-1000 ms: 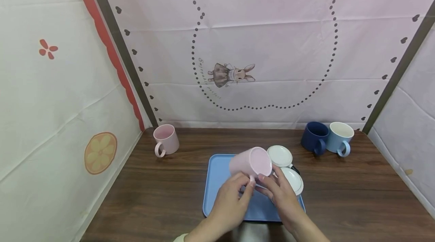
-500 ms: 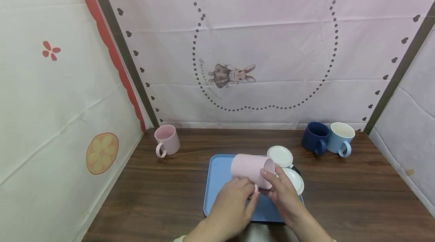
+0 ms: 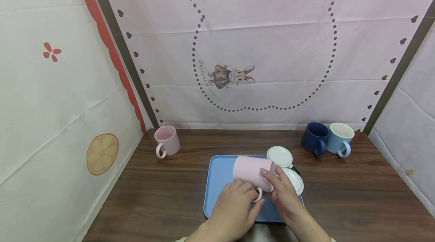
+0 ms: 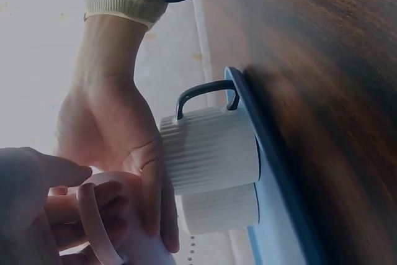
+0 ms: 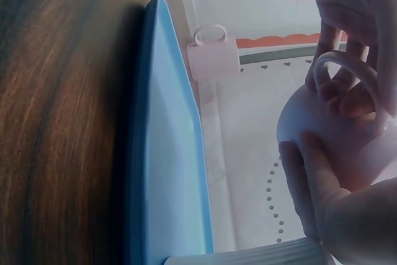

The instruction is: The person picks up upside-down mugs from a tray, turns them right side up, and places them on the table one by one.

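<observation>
In the head view, both hands hold the pink mug (image 3: 253,170) on its side above the tray (image 3: 215,185): the left hand (image 3: 234,206) grips the handle side, the right hand (image 3: 285,196) clasps the right end. White mugs (image 3: 280,156) stand at the tray's right. In the left wrist view, left fingers show through the handle (image 4: 93,224). The right wrist view shows a second pink mug (image 5: 213,60) beyond the tray.

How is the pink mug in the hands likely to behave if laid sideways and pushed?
The pink mug would probably roll, its body being round, but its looped handle should soon stop it. Its smooth surface may make it slippery. It is likely stiff, as its visible wall looks undented while gripped.
</observation>
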Motion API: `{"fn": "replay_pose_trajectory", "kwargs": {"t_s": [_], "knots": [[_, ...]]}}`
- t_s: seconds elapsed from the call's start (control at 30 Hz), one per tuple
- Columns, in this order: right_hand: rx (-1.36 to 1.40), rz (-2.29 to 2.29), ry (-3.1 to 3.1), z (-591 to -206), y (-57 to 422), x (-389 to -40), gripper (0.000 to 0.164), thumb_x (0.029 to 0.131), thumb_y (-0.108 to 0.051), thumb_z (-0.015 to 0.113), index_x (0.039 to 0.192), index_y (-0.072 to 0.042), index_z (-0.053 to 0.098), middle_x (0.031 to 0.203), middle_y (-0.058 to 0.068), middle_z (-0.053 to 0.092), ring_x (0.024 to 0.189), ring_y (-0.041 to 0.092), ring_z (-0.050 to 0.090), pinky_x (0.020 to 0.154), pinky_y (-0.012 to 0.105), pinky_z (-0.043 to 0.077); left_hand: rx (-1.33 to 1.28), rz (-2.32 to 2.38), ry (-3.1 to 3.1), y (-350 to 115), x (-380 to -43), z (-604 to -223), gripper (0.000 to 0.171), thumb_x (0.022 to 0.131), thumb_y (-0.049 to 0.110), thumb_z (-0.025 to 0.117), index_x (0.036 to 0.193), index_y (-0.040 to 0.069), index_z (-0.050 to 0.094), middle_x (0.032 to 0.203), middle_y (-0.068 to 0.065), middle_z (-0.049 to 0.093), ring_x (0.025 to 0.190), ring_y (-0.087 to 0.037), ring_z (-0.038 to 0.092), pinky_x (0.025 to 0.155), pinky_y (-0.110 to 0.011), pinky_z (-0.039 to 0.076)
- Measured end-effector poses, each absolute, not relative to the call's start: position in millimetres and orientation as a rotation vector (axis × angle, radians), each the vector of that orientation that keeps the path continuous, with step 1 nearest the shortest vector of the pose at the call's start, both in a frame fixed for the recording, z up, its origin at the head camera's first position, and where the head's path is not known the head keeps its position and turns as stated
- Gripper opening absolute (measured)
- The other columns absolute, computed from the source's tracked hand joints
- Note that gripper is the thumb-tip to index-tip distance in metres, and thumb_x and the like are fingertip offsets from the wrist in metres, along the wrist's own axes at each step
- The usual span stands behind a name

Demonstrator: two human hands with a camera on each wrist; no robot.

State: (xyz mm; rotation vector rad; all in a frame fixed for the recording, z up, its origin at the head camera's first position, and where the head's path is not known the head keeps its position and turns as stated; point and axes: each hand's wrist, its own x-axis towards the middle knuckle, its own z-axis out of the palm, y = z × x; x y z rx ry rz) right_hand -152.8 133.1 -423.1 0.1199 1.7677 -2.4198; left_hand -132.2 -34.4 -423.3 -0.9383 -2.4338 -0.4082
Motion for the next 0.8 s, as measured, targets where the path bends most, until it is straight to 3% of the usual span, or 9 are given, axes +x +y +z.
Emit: {"fn": "replay_pose_trajectory", "kwargs": {"t_s": [0.37, 0.53, 0.63, 0.8], "knots": [[0.127, -2.443, 1.774, -424, 134, -154, 0.051, 0.103, -0.026, 0.052, 0.145, -0.004, 0.036, 0.124, 0.009, 0.062, 0.103, 0.015, 0.069, 0.085, 0.031, 0.058, -0.849, -0.624, -2.344, -41, -132, -413, 0.009, 0.089, 0.032, 0.078, 0.093, 0.026, 0.074, 0.090, 0.016, 0.071, 0.085, -0.002, 0.063, 0.071, -0.021, 0.052], [0.134, -2.454, 1.748, -425, 135, -154, 0.050, 0.104, -0.028, 0.050, 0.145, -0.004, 0.037, 0.126, 0.008, 0.061, 0.106, 0.014, 0.068, 0.086, 0.029, 0.058, -0.634, -1.062, -2.340, -49, -143, -405, 0.015, 0.086, 0.024, 0.081, 0.089, 0.024, 0.066, 0.086, 0.015, 0.065, 0.081, -0.002, 0.060, 0.069, -0.021, 0.051], [0.122, -2.453, 1.745, -426, 136, -155, 0.052, 0.104, -0.029, 0.048, 0.147, -0.003, 0.036, 0.128, 0.011, 0.058, 0.106, 0.014, 0.067, 0.086, 0.029, 0.059, -0.424, -1.396, -2.376, -54, -152, -403, 0.024, 0.088, 0.027, 0.080, 0.101, 0.020, 0.061, 0.099, 0.009, 0.061, 0.089, -0.008, 0.058, 0.074, -0.024, 0.051], [0.104, -2.460, 1.738, -427, 137, -155, 0.052, 0.105, -0.031, 0.047, 0.147, -0.001, 0.036, 0.127, 0.011, 0.057, 0.105, 0.014, 0.066, 0.085, 0.029, 0.059, -0.202, -1.765, -2.423, -59, -165, -405, 0.059, 0.089, 0.042, 0.079, 0.134, 0.018, 0.048, 0.137, -0.004, 0.050, 0.118, -0.021, 0.055, 0.090, -0.035, 0.052]]}}
